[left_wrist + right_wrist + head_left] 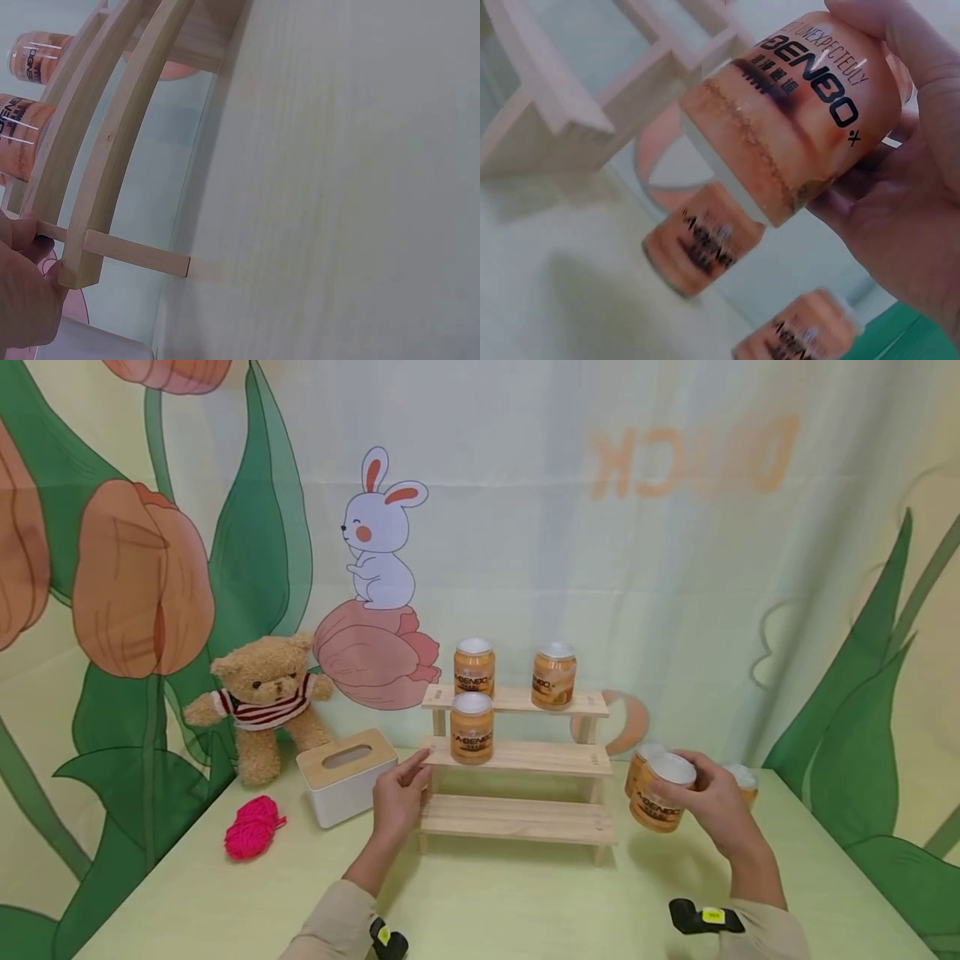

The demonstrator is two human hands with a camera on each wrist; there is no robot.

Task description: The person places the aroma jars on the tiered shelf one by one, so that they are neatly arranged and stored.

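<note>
My right hand (716,802) grips an orange can (658,802) with a pale lid, lifted above the table to the right of a three-step wooden shelf (517,827). Tilted in the right wrist view, the held can (802,112) shows dark lettering. Behind it stands a similar can (703,241); another can (747,783) is partly hidden by the hand. At the shelf's left end, my left hand (401,797) holds the middle step's edge between thumb and fingers. Two cans, one left (474,668) and one right (555,678), stand on the top step. One can (472,732) occupies the middle step's left.
Left of the shelf sits a white tissue box (341,797) with a wooden lid. Farther left are a teddy bear (266,702) in a striped top and a pink yarn bundle (253,828). A printed curtain (517,543) hangs behind the table (517,910).
</note>
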